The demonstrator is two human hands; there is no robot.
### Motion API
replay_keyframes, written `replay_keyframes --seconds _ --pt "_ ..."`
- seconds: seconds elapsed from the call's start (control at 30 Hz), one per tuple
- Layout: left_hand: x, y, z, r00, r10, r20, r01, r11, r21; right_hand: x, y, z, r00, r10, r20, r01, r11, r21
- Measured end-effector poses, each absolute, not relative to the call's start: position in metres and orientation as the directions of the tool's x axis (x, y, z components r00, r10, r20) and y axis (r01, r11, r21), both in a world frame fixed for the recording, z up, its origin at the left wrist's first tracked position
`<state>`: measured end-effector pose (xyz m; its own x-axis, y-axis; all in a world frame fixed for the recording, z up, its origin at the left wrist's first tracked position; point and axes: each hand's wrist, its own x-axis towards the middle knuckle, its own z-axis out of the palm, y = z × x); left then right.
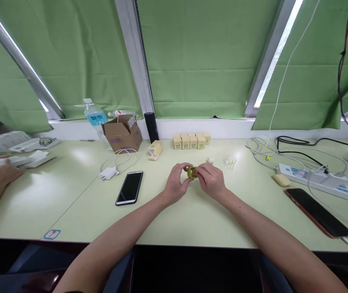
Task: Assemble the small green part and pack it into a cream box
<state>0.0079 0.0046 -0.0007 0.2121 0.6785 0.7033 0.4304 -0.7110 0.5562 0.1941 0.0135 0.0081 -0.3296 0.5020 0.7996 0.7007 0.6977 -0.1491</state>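
Observation:
My left hand [175,184] holds a small olive-green hollow case [190,172] between thumb and fingers, a little above the table. Closed fingertips of my right hand [212,179] are at the case's opening; whether they pinch the case itself or something inside is hidden. Just beyond my right hand are a small white round piece [210,160] and a clear plastic piece [230,161] with yellow bits in it. Farther back, several small tan boxes [193,141] with green labels stand in a row. Left of them lies an opened tan box [155,150].
A black-screened phone [129,188] lies left, near a white charger [108,173] with cable. Behind are a cardboard box [123,136], a water bottle [96,118] and a black cylinder [151,127]. Right are a power strip [317,179] and another phone [318,211]. Another person's hand [1,175] works far left.

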Motion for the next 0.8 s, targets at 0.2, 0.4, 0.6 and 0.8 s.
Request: replay_keyframes --seconds 0.2,0.4,0.6,0.8 --pt "0.0087 0.0044 -0.0017 0.219 0.664 0.715 0.382 -0.733 0.563 0.1962 0.0145 0.0070 -0.352 0.471 0.809 0.679 0.723 -0.126" --pt "0.0094 0.0053 -0.0023 0.199 0.666 0.719 0.384 -0.728 0.568 0.1977 0.0153 0.0087 -0.368 0.459 0.809 0.705 0.705 -0.080" --pt "0.0075 0.0072 -0.0031 0.212 0.654 0.726 0.380 -0.740 0.555 0.1975 0.0147 0.0081 -0.384 0.461 0.800 0.732 0.680 -0.040" --pt "0.0061 0.0062 -0.0031 0.245 0.639 0.730 0.371 -0.757 0.538 0.1970 0.0150 0.0059 -0.426 0.423 0.800 0.715 0.699 0.011"
